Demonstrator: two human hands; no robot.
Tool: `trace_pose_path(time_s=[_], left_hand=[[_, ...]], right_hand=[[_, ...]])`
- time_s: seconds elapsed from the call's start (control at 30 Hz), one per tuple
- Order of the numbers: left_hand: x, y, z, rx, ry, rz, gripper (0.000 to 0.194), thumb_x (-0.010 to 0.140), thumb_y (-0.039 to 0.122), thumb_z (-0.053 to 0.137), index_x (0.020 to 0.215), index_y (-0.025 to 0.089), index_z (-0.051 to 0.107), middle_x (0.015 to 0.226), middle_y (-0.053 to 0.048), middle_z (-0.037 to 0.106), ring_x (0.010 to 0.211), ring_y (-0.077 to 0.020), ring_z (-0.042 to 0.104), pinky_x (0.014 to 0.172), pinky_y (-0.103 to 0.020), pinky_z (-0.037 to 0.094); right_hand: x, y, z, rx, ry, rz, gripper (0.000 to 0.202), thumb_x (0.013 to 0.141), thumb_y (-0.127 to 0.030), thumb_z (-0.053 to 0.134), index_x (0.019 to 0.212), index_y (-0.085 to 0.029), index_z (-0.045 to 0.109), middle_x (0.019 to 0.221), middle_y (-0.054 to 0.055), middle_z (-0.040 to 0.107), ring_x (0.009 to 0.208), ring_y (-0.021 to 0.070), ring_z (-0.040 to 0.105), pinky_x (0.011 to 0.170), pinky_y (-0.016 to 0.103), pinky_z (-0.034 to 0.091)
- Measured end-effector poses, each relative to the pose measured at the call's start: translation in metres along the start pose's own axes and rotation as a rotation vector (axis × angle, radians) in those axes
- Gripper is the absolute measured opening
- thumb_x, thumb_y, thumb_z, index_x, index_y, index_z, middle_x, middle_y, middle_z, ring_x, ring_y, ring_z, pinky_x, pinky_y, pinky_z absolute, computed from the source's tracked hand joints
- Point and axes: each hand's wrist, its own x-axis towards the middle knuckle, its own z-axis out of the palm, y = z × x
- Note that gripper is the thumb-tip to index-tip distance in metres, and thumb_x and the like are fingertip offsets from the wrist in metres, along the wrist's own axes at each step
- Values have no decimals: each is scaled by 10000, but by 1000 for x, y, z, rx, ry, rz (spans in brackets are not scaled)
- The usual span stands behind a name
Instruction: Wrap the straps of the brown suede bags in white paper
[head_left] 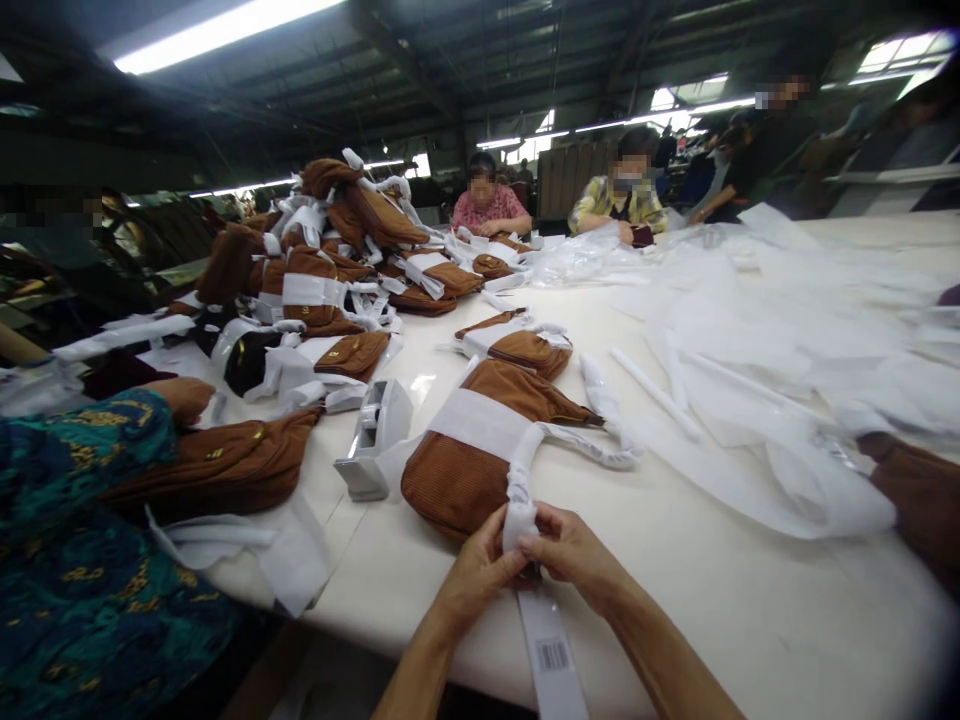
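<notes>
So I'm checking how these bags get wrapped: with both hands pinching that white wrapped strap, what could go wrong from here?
The left hand and right hand pinch the white wrapped strap of the brown bag; a hard tug might tear or loosen the wrapping.

The barcode tag hangs past the table edge, so it could crease or snag.

The tape dispenser sits right beside the bag and could get nudged.
</notes>
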Motion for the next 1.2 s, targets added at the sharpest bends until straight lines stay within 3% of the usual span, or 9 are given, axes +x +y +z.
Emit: trace_pose_path(time_s=[0.13,0.23,0.33,0.57,0.67,0.77,0.9,1.0,1.2], left_hand=[[-11,14,-2,271,25,5,531,749,330,584,1241,232,408,1007,-59,541,759,-149,557,630,-248,475],[-8,42,-15,801,378,245,386,805,340,494,1163,198,497,903,-56,562,663,-137,528,642,-282,465],[16,70,-38,1301,600,497,337,843,304,425,1151,192,502,1103,-87,536,1030,-224,468,926,-402,351],[22,74,-23,1843,404,40,552,819,395,439,1308,162,331,1390,-131,258,1263,-349,210,933,-528,305],[-19,81,11,1837,179,-134,643,731,461,534,1279,160,383,1301,-187,387,1166,-389,359,825,-484,413],[-24,108,23,1737,17,-6,454,785,489,439,1143,217,502,949,-95,615,863,-274,567,734,-407,461],[40,140,-1,1716,202,286,351,849,393,359,1098,190,500,1152,-88,519,1076,-223,458,922,-352,354],[78,138,-21,1735,146,-14,456,805,479,394,1114,163,507,1134,-129,541,1019,-265,510,855,-385,396],[29,107,-48,1699,58,-194,511,764,593,356,834,164,625,814,-118,652,767,-283,601,657,-364,449]], right_hand=[[-3,5,-8,86,64,-33,338,645,-392,664,862,-149,574,735,9,579,642,123,494,572,216,373],[-11,11,-15,224,98,22,407,640,-439,660,934,-179,550,683,-12,559,576,114,489,557,226,384],[-15,14,-14,254,55,35,485,623,-461,670,1013,-214,524,750,-2,574,616,132,520,583,244,409],[-43,4,-48,163,-42,48,467,659,-445,635,1046,-197,550,910,53,617,760,191,571,690,294,429],[-69,-6,-96,98,-80,157,500,658,-405,628,1105,-196,548,1006,76,609,833,216,574,713,302,435],[-85,-16,-130,-74,-15,237,553,658,-439,595,1156,-209,526,997,71,619,851,239,572,682,302,453],[-83,-23,-135,-351,56,260,571,664,-511,546,1159,-228,531,908,53,638,718,212,577,566,278,465],[-78,-27,-135,-470,16,225,562,706,-514,498,1184,-219,508,932,59,632,708,209,578,551,281,466],[-49,-65,-157,-979,2,106,386,700,-273,506,1073,-213,580,1058,36,607,993,242,521,855,314,395]])
